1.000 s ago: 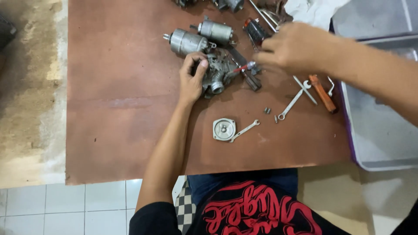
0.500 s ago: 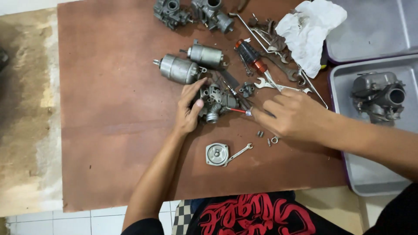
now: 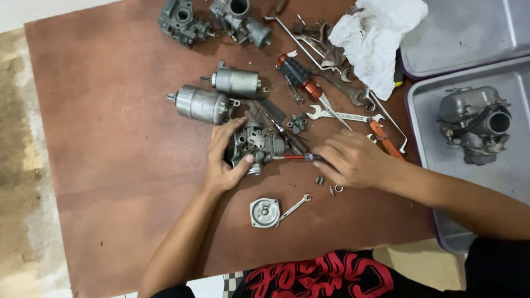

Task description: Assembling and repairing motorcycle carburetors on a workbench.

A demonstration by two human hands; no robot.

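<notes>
My left hand (image 3: 223, 160) grips a grey metal carburettor body (image 3: 255, 144) lying near the middle of the brown table (image 3: 110, 138). My right hand (image 3: 353, 160) holds a thin red-shafted screwdriver (image 3: 292, 158) whose tip points left into the carburettor. A round metal cover (image 3: 264, 212) and a small open-end wrench (image 3: 294, 206) lie just below the hands. A few small loose screws and a ring (image 3: 329, 186) sit under my right hand.
Two grey cylindrical motors (image 3: 203, 104) lie above my left hand. More carburettor parts (image 3: 215, 19), a red-black screwdriver (image 3: 301, 77), wrenches (image 3: 339, 115) and a white rag (image 3: 378, 36) sit further back. At right, metal trays (image 3: 430, 138) hold another carburettor (image 3: 475, 124).
My right hand came down from the tools at the back, now holding the thin screwdriver against the carburettor. The view shifted so more of the table's back and the trays show.
</notes>
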